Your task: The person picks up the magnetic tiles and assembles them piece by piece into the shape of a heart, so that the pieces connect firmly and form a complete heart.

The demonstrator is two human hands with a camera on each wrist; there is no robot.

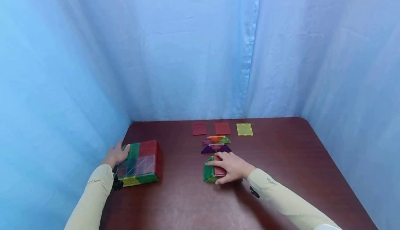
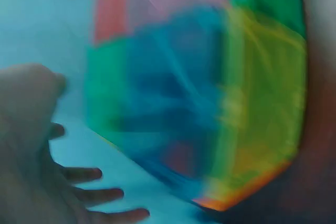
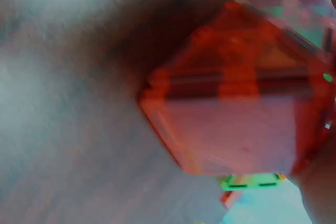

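Note:
A wide, low box of see-through magnetic tiles, in red, green, blue and yellow, stands at the left of the table. My left hand is at its left side with the fingers spread; the left wrist view, blurred, shows a gap between fingers and box. Toward the middle, my right hand grips a small red and green magnetic-tile block from above, thumb on the near side, fingers over the top and far side. In the right wrist view its red tiles fill the middle; the fingertips are mostly hidden there.
Just beyond the right hand lie two trapezoid tile pieces, one purple and one orange and green. Farther back are two red square tiles and a yellow one. Blue curtains enclose the brown table.

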